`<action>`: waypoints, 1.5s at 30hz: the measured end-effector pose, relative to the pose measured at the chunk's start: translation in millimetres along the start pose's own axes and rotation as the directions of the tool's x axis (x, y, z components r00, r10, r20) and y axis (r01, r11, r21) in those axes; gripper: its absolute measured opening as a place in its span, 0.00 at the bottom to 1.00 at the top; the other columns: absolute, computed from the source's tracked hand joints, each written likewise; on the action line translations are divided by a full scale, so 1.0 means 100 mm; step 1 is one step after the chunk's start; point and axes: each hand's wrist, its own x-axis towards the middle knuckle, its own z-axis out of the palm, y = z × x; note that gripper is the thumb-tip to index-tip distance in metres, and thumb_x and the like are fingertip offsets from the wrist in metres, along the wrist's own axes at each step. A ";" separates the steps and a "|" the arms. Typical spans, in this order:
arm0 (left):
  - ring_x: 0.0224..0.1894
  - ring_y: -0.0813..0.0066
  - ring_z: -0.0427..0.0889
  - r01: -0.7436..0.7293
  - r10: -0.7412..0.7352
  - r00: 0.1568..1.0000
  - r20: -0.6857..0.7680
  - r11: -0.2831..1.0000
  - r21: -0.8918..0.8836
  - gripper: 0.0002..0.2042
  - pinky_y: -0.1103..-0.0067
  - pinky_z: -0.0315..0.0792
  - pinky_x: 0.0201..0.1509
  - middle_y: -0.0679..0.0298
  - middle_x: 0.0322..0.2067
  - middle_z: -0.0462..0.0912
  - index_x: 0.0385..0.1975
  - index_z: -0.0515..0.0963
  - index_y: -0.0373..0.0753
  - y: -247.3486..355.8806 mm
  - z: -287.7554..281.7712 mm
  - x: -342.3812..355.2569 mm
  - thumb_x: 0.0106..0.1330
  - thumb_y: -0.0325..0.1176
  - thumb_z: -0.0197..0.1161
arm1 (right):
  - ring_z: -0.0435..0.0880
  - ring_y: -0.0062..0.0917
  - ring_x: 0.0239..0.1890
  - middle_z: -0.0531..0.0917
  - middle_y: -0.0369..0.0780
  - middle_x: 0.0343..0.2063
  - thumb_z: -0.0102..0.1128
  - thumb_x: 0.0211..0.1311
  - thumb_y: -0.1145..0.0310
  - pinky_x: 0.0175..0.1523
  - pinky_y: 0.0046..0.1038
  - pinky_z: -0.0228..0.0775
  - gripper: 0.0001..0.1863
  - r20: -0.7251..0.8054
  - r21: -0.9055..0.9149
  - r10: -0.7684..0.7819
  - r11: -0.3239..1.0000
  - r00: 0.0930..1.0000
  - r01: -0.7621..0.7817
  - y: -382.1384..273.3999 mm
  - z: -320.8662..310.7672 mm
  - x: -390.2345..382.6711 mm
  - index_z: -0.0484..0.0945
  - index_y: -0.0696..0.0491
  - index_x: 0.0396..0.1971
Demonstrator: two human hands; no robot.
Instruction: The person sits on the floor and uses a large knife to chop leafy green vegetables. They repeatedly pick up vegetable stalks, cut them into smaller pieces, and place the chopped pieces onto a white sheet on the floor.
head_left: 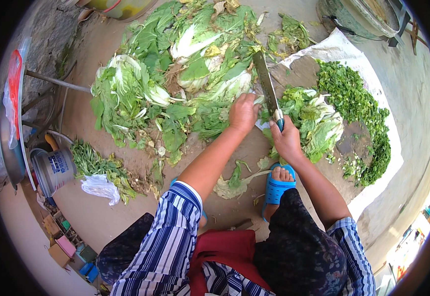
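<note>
My right hand [286,140] is wrapped round the dark handle of a long kitchen knife [266,79], its broad blade pointing away from me. Just left of the blade, my left hand [243,112] is closed, with a pale green cabbage leaf [259,99] showing at its fingertips. Beyond that hand lies a big heap of leafy Chinese cabbages [195,44], some with roots and yellowed leaves. Another leafy cabbage [323,121] rests right of my right hand. Chopped greens [363,98] are spread along a white sheet [390,133] farther right.
A grey bucket [54,167] lies at the left, beside greens and a white plastic bag [100,188]. Large tubs [368,19] stand at the far right. Loose leaves [237,185] lie by my blue sandals [276,190]. A wooden board [355,140] sits near the chopped greens.
</note>
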 end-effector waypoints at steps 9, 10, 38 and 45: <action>0.31 0.52 0.77 0.009 -0.009 1.000 0.012 1.000 0.024 0.10 0.65 0.71 0.35 0.54 0.29 0.76 0.30 0.75 0.38 0.04 0.02 0.04 0.48 0.28 0.66 | 0.76 0.52 0.26 0.77 0.55 0.21 0.55 0.58 0.64 0.31 0.44 0.68 0.14 0.037 -0.073 -0.021 0.997 0.999 0.024 -0.03 0.06 0.17 0.67 0.60 0.31; 0.31 0.52 0.77 0.014 -0.015 1.000 0.021 0.999 0.030 0.09 0.65 0.71 0.35 0.54 0.29 0.76 0.30 0.75 0.38 0.05 0.03 0.05 0.48 0.28 0.65 | 0.76 0.52 0.27 0.77 0.55 0.22 0.54 0.58 0.64 0.32 0.44 0.68 0.14 0.044 -0.083 -0.009 0.996 0.999 0.013 -0.03 0.09 0.21 0.67 0.60 0.32; 0.36 0.60 0.76 -0.123 0.143 0.990 0.013 0.889 -0.440 0.12 0.70 0.70 0.41 0.56 0.34 0.76 0.38 0.72 0.35 1.61 0.21 -0.07 0.55 0.30 0.62 | 0.60 0.11 0.12 0.65 0.31 0.16 0.50 0.64 0.65 0.17 0.16 0.54 0.08 -0.319 0.704 0.138 0.697 0.937 0.137 -0.70 -1.34 -0.37 0.66 0.54 0.35; 0.55 0.58 0.65 -0.427 0.428 0.900 -0.083 0.904 0.031 0.20 0.65 0.58 0.60 0.54 0.49 0.71 0.49 0.68 0.33 1.42 0.67 -0.16 0.62 0.40 0.54 | 0.59 0.12 0.14 0.63 0.31 0.17 0.50 0.65 0.65 0.19 0.16 0.53 0.09 -0.361 0.739 0.153 0.649 0.920 0.182 -0.73 -1.59 -0.48 0.67 0.54 0.37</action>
